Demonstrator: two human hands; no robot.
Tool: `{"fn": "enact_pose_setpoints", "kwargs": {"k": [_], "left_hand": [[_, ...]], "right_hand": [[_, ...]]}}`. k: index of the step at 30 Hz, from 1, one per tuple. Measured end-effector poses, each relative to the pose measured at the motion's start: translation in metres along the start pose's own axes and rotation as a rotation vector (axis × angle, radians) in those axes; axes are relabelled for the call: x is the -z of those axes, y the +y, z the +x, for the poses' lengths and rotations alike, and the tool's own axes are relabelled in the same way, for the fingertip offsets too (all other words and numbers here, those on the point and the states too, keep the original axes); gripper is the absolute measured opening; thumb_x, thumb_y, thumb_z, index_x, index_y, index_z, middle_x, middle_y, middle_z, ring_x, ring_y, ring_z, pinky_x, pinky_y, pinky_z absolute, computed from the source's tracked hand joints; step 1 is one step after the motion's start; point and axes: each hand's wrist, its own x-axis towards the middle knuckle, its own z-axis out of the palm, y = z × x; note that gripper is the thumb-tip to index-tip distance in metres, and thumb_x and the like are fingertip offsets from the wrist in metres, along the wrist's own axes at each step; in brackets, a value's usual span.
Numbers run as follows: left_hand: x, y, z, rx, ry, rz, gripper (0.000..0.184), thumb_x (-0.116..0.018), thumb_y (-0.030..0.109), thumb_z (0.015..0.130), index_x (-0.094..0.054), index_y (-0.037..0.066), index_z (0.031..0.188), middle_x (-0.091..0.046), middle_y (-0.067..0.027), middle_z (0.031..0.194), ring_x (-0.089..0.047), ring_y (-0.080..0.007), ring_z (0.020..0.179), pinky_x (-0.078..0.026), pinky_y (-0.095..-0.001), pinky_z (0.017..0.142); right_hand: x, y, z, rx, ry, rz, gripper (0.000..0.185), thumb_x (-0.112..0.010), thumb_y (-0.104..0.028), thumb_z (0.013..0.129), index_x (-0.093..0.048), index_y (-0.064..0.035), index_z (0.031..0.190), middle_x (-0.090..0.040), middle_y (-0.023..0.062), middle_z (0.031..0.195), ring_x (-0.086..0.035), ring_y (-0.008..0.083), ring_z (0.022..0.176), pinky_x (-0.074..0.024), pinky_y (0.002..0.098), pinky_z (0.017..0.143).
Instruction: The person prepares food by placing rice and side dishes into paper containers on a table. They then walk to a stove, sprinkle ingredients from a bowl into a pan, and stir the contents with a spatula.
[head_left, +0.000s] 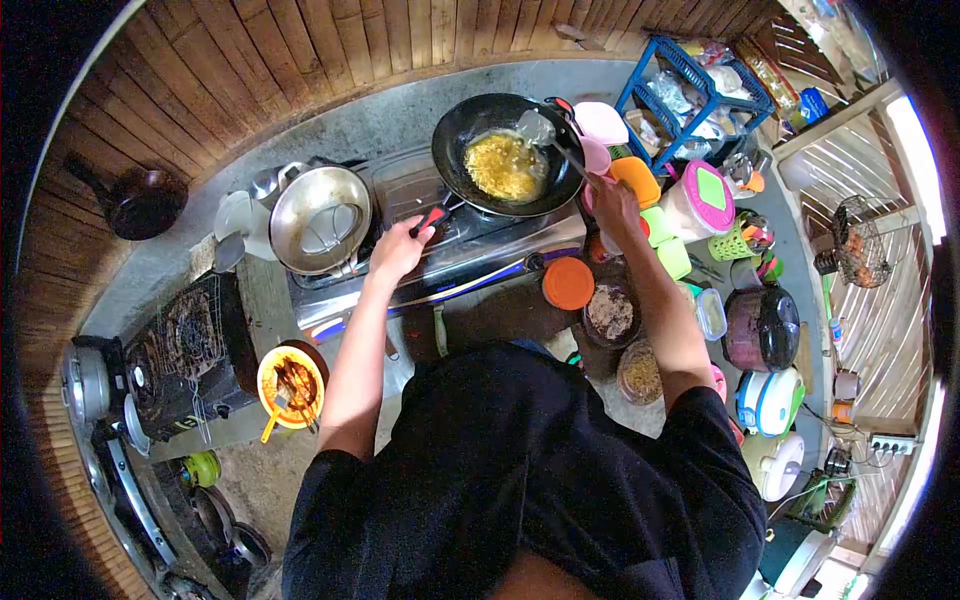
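A black wok (pixel 460 140) sits on the right side of the gas stove (pixel 450 270). Yellow food (pixel 502 166) lies in bubbling oil inside it. My left hand (pixel 400 250) is closed around the wok's handle (pixel 430 222), which has red on it. My right hand (pixel 612 205) grips a spatula (pixel 537 128), its blade over the right part of the wok at the edge of the food. A steel pan (pixel 284 222) stands on the stove's left side, with a round wire or metal piece in it.
Plastic containers and an orange lid (pixel 568 284) crowd the right of the stove. A blue rack (pixel 655 100) stands at the back right. A yellow bowl (pixel 270 372) of dark red sauce with a brush is at the left, beside a charred grill (pixel 185 335). A black pot (pixel 762 330) stands far right.
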Motion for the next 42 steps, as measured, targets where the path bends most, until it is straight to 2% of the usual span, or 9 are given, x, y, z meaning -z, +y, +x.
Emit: {"fn": "enact_pose_setpoints", "kwargs": {"k": [8, 10, 14, 16, 19, 23, 32, 38, 42], "left_hand": [[-0.005, -0.006, 0.003, -0.022, 0.046, 0.01, 0.045, -0.054, 0.045, 0.087, -0.056, 0.017, 0.123, -0.062, -0.0191, 0.108, -0.058, -0.0364, 0.104, -0.047, -0.0434, 0.088], [-0.004, -0.005, 0.001, -0.025, 0.048, 0.007, 0.044, -0.054, 0.045, 0.087, -0.057, 0.018, 0.123, -0.062, -0.0193, 0.108, -0.058, -0.0366, 0.103, -0.047, -0.0435, 0.088], [-0.008, -0.012, 0.007, -0.044, 0.035, -0.001, 0.042, -0.054, 0.045, 0.087, -0.057, 0.02, 0.121, -0.063, -0.0197, 0.106, -0.058, -0.037, 0.102, -0.047, -0.0438, 0.087], [-0.009, -0.013, 0.007, -0.053, 0.037, -0.004, 0.042, -0.054, 0.044, 0.087, -0.057, 0.02, 0.122, -0.063, -0.0196, 0.106, -0.058, -0.0371, 0.102, -0.047, -0.0438, 0.087], [-0.011, -0.014, 0.009, -0.051, 0.045, -0.005, 0.042, -0.054, 0.044, 0.087, -0.057, 0.02, 0.121, -0.063, -0.0196, 0.105, -0.059, -0.037, 0.102, -0.047, -0.0435, 0.087], [-0.001, -0.002, 0.001, -0.019, 0.025, 0.0, 0.041, -0.054, 0.044, 0.087, -0.058, 0.02, 0.12, -0.063, -0.0199, 0.106, -0.058, -0.0364, 0.103, -0.047, -0.0429, 0.088], [-0.005, -0.007, 0.003, -0.024, 0.045, 0.009, 0.042, -0.055, 0.044, 0.087, -0.057, 0.021, 0.122, -0.062, -0.0199, 0.107, -0.058, -0.0359, 0.104, -0.046, -0.0425, 0.089], [-0.004, -0.004, 0.002, -0.019, 0.038, 0.026, 0.042, -0.055, 0.044, 0.087, -0.057, 0.021, 0.123, -0.062, -0.0199, 0.107, -0.058, -0.0357, 0.104, -0.046, -0.0423, 0.089], [-0.006, -0.009, 0.005, -0.048, 0.046, 0.021, 0.042, -0.055, 0.043, 0.087, -0.057, 0.02, 0.123, -0.062, -0.0201, 0.106, -0.058, -0.0356, 0.103, -0.046, -0.0423, 0.089]], "right_hand": [[-0.029, 0.003, 0.01, 0.033, -0.36, 0.555, 0.025, -0.051, -0.024, 0.091, -0.063, -0.0103, 0.108, -0.065, 0.0175, 0.076, -0.064, 0.0325, 0.071, -0.0491, 0.0404, 0.063], [-0.033, 0.007, 0.007, 0.023, -0.332, 0.74, 0.026, -0.058, -0.026, 0.091, -0.066, -0.0108, 0.11, -0.059, 0.0019, 0.069, -0.052, 0.0101, 0.065, -0.0423, 0.0286, 0.059], [-0.017, 0.012, -0.003, -0.026, -0.221, 0.658, 0.026, -0.057, -0.025, 0.09, -0.066, -0.0123, 0.111, -0.063, 0.007, 0.073, -0.058, 0.017, 0.067, -0.0446, 0.0307, 0.061], [-0.002, 0.011, -0.007, 0.165, 0.126, 0.405, 0.026, -0.056, -0.023, 0.089, -0.065, -0.0151, 0.112, -0.064, 0.0146, 0.074, -0.062, 0.0286, 0.069, -0.0476, 0.038, 0.062], [0.033, -0.002, -0.015, -0.009, -0.004, -0.021, 0.023, -0.056, -0.025, 0.087, -0.066, -0.0153, 0.106, -0.065, 0.0156, 0.081, -0.062, 0.0365, 0.075, -0.0486, 0.046, 0.068], [0.016, 0.02, -0.02, 0.033, -0.016, -0.174, 0.024, -0.054, -0.027, 0.088, -0.065, -0.0162, 0.106, -0.065, 0.0164, 0.083, -0.062, 0.036, 0.078, -0.0488, 0.0479, 0.07], [0.028, -0.007, -0.022, 0.003, -0.522, 0.547, 0.027, -0.051, -0.017, 0.091, -0.061, -0.0058, 0.113, -0.065, 0.018, 0.086, -0.064, 0.0333, 0.082, -0.0485, 0.0412, 0.07], [0.022, -0.009, -0.021, -0.065, -0.164, 0.496, 0.026, -0.055, -0.018, 0.089, -0.063, -0.0137, 0.113, -0.065, 0.0172, 0.084, -0.063, 0.0305, 0.078, -0.0477, 0.0391, 0.068], [0.029, -0.002, -0.017, 0.046, 0.0, -0.127, 0.027, -0.047, -0.021, 0.09, -0.06, -0.0151, 0.112, -0.065, 0.0142, 0.08, -0.064, 0.0335, 0.076, -0.0487, 0.0447, 0.065]]}}
